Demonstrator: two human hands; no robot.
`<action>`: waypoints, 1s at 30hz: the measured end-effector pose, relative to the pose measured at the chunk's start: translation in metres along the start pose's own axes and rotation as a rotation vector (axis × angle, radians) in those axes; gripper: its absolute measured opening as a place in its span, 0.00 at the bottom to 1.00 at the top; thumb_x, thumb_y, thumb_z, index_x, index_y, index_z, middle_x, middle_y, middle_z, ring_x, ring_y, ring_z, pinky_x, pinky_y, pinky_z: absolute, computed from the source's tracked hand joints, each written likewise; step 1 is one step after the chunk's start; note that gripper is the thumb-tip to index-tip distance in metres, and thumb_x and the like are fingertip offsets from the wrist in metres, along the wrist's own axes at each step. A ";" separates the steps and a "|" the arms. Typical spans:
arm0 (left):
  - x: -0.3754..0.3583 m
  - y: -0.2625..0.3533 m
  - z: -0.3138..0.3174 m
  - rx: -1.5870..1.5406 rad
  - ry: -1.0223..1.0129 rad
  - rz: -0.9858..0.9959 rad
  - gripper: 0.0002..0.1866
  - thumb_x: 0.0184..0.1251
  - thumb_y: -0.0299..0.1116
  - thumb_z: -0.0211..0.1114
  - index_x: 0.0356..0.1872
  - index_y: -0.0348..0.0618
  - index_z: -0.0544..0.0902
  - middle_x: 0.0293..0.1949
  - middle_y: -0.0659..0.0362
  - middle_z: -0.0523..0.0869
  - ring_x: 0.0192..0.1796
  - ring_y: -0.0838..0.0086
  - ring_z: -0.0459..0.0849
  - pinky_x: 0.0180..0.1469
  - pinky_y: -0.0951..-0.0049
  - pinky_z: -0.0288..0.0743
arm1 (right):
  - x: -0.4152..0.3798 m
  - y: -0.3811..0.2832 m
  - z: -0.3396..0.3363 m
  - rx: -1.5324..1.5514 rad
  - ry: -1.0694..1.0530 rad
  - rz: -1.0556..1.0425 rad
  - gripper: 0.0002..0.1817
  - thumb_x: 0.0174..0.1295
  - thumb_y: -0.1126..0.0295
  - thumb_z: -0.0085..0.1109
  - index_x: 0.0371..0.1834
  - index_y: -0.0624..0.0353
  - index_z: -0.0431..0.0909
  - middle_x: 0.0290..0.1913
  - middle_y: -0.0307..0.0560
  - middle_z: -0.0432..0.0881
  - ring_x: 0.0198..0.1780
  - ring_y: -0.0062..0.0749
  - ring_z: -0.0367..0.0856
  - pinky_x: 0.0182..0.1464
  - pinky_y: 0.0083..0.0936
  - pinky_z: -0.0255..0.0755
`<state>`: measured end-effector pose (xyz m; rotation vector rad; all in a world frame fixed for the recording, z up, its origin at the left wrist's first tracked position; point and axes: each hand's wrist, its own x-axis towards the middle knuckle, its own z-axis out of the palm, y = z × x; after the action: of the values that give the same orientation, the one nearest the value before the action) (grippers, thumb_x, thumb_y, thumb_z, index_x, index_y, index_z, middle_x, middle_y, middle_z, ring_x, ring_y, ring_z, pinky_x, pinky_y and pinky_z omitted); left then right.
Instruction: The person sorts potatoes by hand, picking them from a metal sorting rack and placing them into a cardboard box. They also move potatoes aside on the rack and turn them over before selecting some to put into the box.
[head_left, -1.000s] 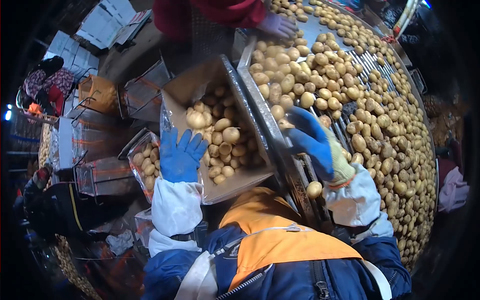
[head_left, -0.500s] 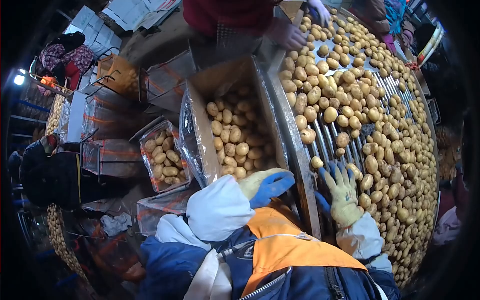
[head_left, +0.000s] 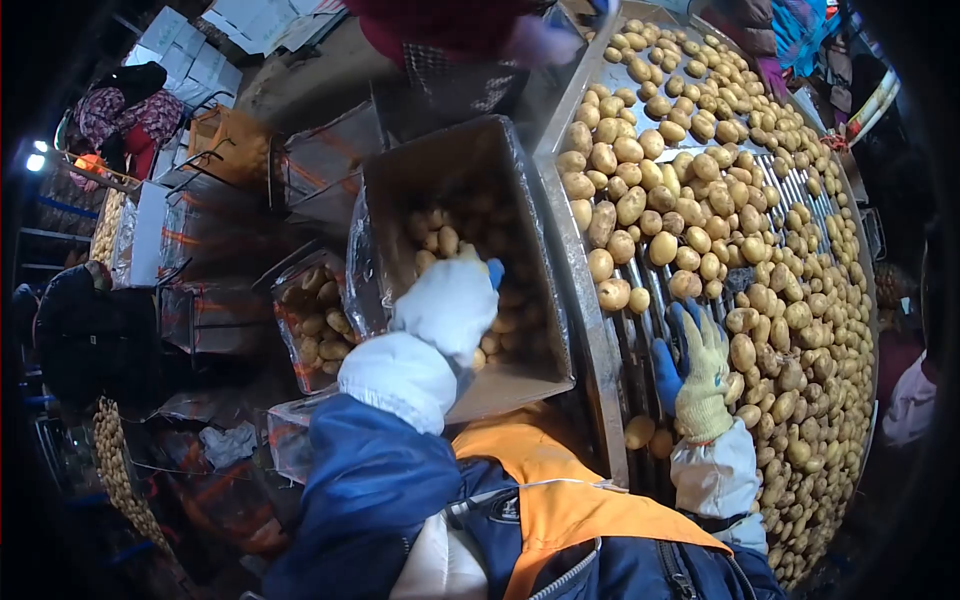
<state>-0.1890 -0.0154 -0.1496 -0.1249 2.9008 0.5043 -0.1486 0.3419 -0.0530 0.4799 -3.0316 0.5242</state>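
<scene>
Potatoes (head_left: 470, 262) fill the lined cardboard box (head_left: 440, 165), where the gloved left hand (head_left: 450, 300) reaches in, grip hidden. Right hand (head_left: 700, 375) lies spread on the roller table (head_left: 640, 345) among more potatoes. A small tray (head_left: 312, 322) beside holds potatoes too

A: The gloves, what are they made of?
B: Knitted cloth, with a blue rubbery coat. The left hand (head_left: 452, 300) shows pale matt knit, the right hand (head_left: 700, 375) yellowish knit and smooth blue fingers.
A: And the box (head_left: 455, 165)?
B: Matt brown cardboard, with a glossy, crinkled clear plastic liner (head_left: 362, 270).
A: The table (head_left: 585, 320)?
B: Bare metal, a dull shine on its rim and rollers.
A: The potatoes (head_left: 662, 247)?
B: Matt tan skins, smooth, a little dusty.
A: The vest (head_left: 575, 500)?
B: Orange cloth, faint sheen.
</scene>
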 end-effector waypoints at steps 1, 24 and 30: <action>-0.005 0.010 0.004 0.028 0.004 0.037 0.19 0.77 0.48 0.64 0.56 0.47 0.85 0.42 0.48 0.90 0.45 0.53 0.90 0.49 0.56 0.82 | -0.002 0.003 0.000 -0.013 0.011 0.017 0.30 0.66 0.65 0.67 0.72 0.59 0.76 0.72 0.63 0.76 0.72 0.64 0.72 0.75 0.54 0.62; 0.066 -0.063 -0.021 0.000 0.054 -0.116 0.21 0.78 0.52 0.61 0.55 0.47 0.86 0.44 0.48 0.90 0.47 0.51 0.89 0.52 0.54 0.82 | -0.022 0.043 0.002 0.066 0.046 0.173 0.26 0.68 0.72 0.66 0.70 0.64 0.77 0.67 0.62 0.81 0.69 0.56 0.78 0.71 0.45 0.73; 0.047 -0.005 0.002 0.009 -0.018 0.063 0.21 0.78 0.53 0.61 0.54 0.47 0.86 0.45 0.48 0.90 0.48 0.50 0.89 0.53 0.54 0.82 | -0.022 0.045 0.008 0.092 0.067 0.186 0.26 0.67 0.70 0.68 0.69 0.63 0.78 0.66 0.62 0.81 0.68 0.54 0.79 0.70 0.43 0.73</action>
<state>-0.2336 -0.0218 -0.1626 -0.0283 2.8969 0.4995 -0.1412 0.3858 -0.0770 0.1793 -3.0140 0.6762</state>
